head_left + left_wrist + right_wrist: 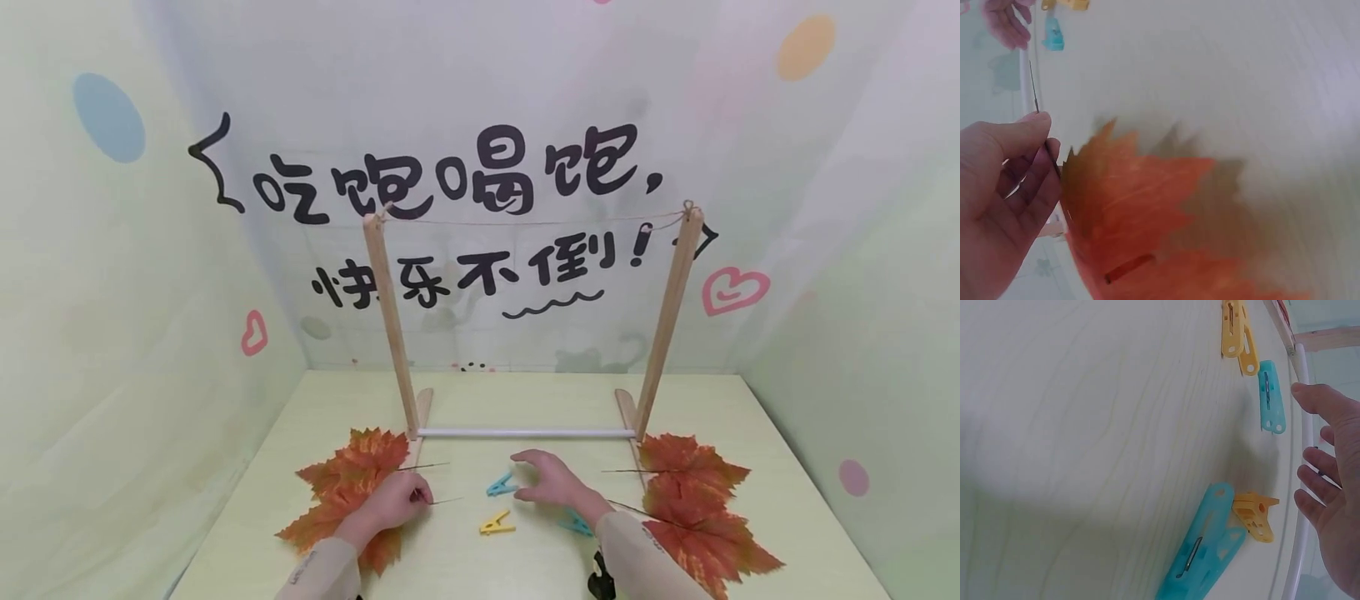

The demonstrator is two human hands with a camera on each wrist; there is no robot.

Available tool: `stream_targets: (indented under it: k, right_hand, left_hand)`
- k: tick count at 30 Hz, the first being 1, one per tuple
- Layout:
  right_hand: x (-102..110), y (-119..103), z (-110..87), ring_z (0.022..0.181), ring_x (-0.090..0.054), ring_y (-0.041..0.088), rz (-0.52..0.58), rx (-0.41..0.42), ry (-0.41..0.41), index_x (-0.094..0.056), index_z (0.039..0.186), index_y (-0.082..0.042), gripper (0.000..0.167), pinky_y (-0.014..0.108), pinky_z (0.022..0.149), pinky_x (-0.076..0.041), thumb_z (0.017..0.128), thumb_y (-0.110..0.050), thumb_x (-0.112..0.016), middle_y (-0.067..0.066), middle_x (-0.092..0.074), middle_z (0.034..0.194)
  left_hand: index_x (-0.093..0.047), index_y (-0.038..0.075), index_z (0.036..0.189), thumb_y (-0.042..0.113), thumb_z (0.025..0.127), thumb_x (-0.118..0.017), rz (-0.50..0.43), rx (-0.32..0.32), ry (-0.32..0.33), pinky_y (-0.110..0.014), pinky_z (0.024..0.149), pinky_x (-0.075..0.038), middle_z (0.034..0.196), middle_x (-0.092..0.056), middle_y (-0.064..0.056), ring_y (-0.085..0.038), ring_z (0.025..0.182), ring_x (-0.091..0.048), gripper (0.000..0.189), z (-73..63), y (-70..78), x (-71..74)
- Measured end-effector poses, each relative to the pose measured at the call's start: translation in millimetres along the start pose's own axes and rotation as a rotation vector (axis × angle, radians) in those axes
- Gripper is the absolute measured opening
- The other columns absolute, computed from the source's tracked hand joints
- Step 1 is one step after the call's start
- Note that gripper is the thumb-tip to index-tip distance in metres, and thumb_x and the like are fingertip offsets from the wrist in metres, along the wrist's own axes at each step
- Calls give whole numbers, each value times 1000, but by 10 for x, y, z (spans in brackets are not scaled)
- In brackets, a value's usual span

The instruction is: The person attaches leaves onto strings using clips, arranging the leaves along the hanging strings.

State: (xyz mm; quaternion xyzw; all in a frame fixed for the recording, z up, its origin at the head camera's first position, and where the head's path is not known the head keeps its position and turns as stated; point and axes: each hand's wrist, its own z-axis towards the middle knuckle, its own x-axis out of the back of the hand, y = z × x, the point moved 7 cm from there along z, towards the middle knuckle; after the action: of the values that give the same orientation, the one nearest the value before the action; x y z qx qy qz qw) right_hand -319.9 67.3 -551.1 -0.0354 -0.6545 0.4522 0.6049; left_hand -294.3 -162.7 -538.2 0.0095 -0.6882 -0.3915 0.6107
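My left hand [396, 500] pinches the thin dark stem of an artificial maple leaf [1129, 187] between thumb and fingertips. That orange-red leaf hangs over the tabletop in the left wrist view, with part of its stem pointing past the fingers. My right hand [557, 481] is above the table with its fingers spread and nothing in its grasp. Closest to its thumb lies a blue clothespin [500, 485], and a yellow clothespin [496, 523] lies nearer to me. Beside the right forearm is another blue clothespin [576, 524]; the right wrist view also shows a second yellow clothespin [1255, 515].
Behind the hands stands a wooden frame, its left post [393, 325] and right post [670, 325] joined by a string [525, 223] on top and a white rod [525, 433] below. More maple leaves [690, 500] lie on the right. Printed cloth walls surround the table.
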Motion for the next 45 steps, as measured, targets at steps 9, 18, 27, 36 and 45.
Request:
stream_targets:
  k: [9,18,27,36,45]
  right_hand:
    - [-104,48,-2,112,-50,34,5,-4,-33,-55,117,3,52,47,95,-38,71,-14,-75,16,-57,119]
    - [-179,17,5,107,-53,34,-100,14,-41,-58,112,5,43,46,93,-41,72,-6,-70,17,-59,113]
    - [-201,6,11,94,-58,27,-143,26,-13,-63,102,4,30,39,84,-47,73,0,-68,12,-63,100]
    - [-166,5,21,87,-60,24,-148,41,18,-65,95,3,25,36,79,-49,71,-2,-71,9,-64,92]
    - [63,-72,48,91,-60,24,-157,57,11,-65,97,0,25,36,79,-49,74,-5,-69,8,-64,95]
  left_hand:
    - [-66,12,74,4,78,-67,-5,12,-2,-19,56,-44,68,-57,11,-2,60,-45,10,-30,70,109]
    - [-66,5,78,4,78,-69,-70,-3,24,-19,56,-46,72,-58,7,-2,62,-47,3,-27,175,218]
    - [-66,-1,81,2,79,-68,-103,-9,54,-19,56,-47,72,-60,5,-3,63,-49,5,31,323,375]
    - [-65,2,80,8,80,-68,-107,20,104,-19,56,-47,73,-60,5,-4,65,-50,7,95,363,569]
    - [-68,4,86,4,80,-67,-91,13,162,-19,56,-47,72,-61,3,-8,65,-52,6,218,484,859]
